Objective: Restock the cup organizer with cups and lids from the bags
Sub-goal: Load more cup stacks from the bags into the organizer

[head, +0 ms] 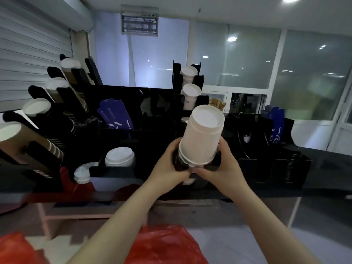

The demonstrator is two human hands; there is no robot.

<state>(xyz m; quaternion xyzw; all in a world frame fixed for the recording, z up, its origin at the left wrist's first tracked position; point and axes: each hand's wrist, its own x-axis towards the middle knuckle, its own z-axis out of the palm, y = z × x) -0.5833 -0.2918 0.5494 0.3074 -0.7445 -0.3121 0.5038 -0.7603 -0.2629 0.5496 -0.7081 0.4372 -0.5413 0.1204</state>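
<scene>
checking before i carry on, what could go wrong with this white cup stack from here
1. The left hand and right hand grip only the bottom of the white cup stack; its tilted, unsupported top could topple.
2. Fingers wrap the base at the black organizer slot, so it may jam or seat crooked.

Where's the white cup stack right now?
Head view, centre: the white cup stack stands bottom-up, gripped at its lower end by the left hand and right hand, at the black organizer, right of the white lids.
</scene>
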